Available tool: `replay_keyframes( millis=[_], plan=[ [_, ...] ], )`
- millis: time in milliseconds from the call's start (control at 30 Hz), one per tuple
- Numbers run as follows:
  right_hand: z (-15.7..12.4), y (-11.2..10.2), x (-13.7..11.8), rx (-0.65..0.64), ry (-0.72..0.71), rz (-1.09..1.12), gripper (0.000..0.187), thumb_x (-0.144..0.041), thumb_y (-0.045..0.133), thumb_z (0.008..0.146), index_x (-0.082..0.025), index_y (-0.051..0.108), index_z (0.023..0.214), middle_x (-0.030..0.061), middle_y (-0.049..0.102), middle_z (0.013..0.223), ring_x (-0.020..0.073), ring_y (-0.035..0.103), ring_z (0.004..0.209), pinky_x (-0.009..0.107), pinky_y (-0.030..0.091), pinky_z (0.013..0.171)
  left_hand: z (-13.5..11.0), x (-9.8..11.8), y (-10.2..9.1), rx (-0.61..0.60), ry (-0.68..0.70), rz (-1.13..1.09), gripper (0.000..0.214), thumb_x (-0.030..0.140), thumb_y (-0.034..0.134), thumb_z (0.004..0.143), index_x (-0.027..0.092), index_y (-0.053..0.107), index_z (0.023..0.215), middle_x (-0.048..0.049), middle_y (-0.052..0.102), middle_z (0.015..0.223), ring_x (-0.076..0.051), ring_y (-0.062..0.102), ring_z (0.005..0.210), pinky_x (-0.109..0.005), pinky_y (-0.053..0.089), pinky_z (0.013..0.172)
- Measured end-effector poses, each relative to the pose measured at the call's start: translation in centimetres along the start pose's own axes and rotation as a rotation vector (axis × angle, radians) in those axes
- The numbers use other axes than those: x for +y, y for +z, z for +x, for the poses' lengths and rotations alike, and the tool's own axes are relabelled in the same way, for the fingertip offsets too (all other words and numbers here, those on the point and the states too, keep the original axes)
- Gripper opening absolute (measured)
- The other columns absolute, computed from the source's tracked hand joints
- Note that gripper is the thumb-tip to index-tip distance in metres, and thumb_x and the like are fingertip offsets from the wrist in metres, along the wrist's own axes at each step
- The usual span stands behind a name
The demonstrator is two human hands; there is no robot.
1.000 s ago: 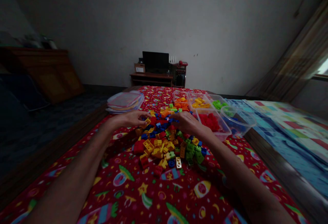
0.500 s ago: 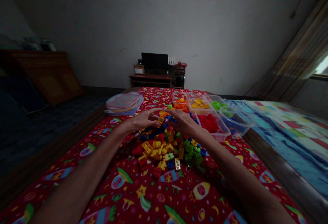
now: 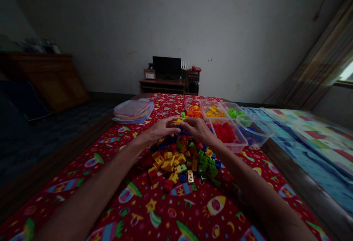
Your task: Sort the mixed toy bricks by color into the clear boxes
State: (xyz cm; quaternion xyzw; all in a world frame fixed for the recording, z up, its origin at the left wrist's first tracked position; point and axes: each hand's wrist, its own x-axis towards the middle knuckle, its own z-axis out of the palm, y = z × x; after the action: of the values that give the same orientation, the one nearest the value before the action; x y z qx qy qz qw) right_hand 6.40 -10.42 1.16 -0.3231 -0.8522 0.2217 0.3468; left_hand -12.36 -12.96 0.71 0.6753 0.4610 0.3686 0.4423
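Several plastic lids lie in a flat stack at the left of the red tablecloth, probably so that they take up little room. Right of them, the left hand curves over the heap, its fingers at a yellow block and its thumb apart beneath; I cannot tell whether it grips or merely steadies the piece. That block is raised between both hands, perhaps to be handled clear of the mixed blocks, which sit centrally below, where either hand can reach. The right hand, palm down, appears to pinch the block's right end between thumb and fingertips. Further right, an orange-filled box, a yellow-filled box, a nearer red-filled box, a green-filled box and a round tub with blue inside stand lidless, presumably for easy access, each seeming to keep one colour apart. They cluster near the right hand, likely for a short reach. At the far right lies a patchwork quilt.
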Motion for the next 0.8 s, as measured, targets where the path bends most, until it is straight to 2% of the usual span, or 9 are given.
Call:
replay_keyframes(
  millis=[167,267,367,500,633,700,800],
  plan=[
    [0.3,0.6,0.1,0.029,0.065,0.034,0.034,-0.036,0.045,0.089,-0.014,0.059,0.067,-0.0013,0.055,0.059,0.009,0.048,0.056,0.02,0.029,0.052,0.9,-0.6,1.0,0.119,0.084,0.031,0.065,0.033,0.071,0.062,0.016,0.05,0.122,-0.0038,0.067,0.091,-0.018,0.063,0.082,-0.029,0.05,0.07],
    [0.5,0.1,0.3,0.058,0.114,0.044,0.035,-0.036,0.044,0.09,-0.014,0.06,0.067,0.0003,0.059,0.06,0.0097,0.052,0.057,0.02,0.033,0.054,1.0,-0.8,0.9,0.127,0.058,0.058,0.067,0.025,0.072,0.058,0.017,0.049,0.12,-0.0022,0.066,0.089,-0.02,0.064,0.085,-0.032,0.052,0.074],
    [0.7,-0.7,0.9,0.087,0.129,0.048,0.035,-0.038,0.045,0.09,-0.013,0.063,0.073,0.002,0.063,0.064,0.0106,0.056,0.058,0.02,0.037,0.056,1.0,-1.0,0.7,0.092,0.028,0.108,0.058,0.022,0.071,0.057,0.017,0.055,0.112,-0.0031,0.066,0.091,-0.021,0.064,0.088,-0.036,0.052,0.079],
    [0.7,-2.5,1.9,0.048,0.144,-0.055,0.025,-0.03,0.049,0.086,-0.013,0.067,0.082,0.0035,0.067,0.07,0.0114,0.058,0.062,0.02,0.037,0.056,1.0,-1.3,0.6,0.097,0.084,0.174,0.051,0.025,0.069,0.058,0.017,0.06,0.107,-0.0075,0.064,0.107,-0.023,0.063,0.095,-0.04,0.052,0.084],
    [0.5,-4.8,3.1,-0.002,0.145,-0.194,0.021,-0.022,0.05,0.081,-0.012,0.067,0.073,0.0034,0.066,0.066,0.0101,0.054,0.057,0.02,0.035,0.053,0.8,-0.9,-1.0,0.199,0.143,0.368,0.049,0.036,0.066,0.065,0.019,0.062,0.111,-0.0096,0.058,0.123,-0.027,0.058,0.109,-0.041,0.05,0.089],
    [0.3,-5.9,3.8,0.002,0.176,-0.2,0.024,-0.022,0.048,0.081,-0.012,0.067,0.07,0.0043,0.066,0.065,0.0098,0.054,0.055,0.02,0.035,0.052,0.6,-0.6,-2.3,0.276,0.145,0.509,0.046,0.04,0.062,0.07,0.018,0.064,0.11,-0.009,0.06,0.121,-0.027,0.056,0.111,-0.04,0.047,0.095],
    [0.2,-7.6,5.2,0.045,0.228,-0.172,0.029,-0.029,0.048,0.083,-0.011,0.069,0.073,0.0062,0.068,0.065,0.0103,0.057,0.054,0.019,0.038,0.051,0.5,-0.5,-4.3,0.35,0.077,0.632,0.047,0.045,0.058,0.073,0.017,0.066,0.111,-0.0078,0.066,0.113,-0.027,0.06,0.104,-0.038,0.046,0.095]
  ],
)
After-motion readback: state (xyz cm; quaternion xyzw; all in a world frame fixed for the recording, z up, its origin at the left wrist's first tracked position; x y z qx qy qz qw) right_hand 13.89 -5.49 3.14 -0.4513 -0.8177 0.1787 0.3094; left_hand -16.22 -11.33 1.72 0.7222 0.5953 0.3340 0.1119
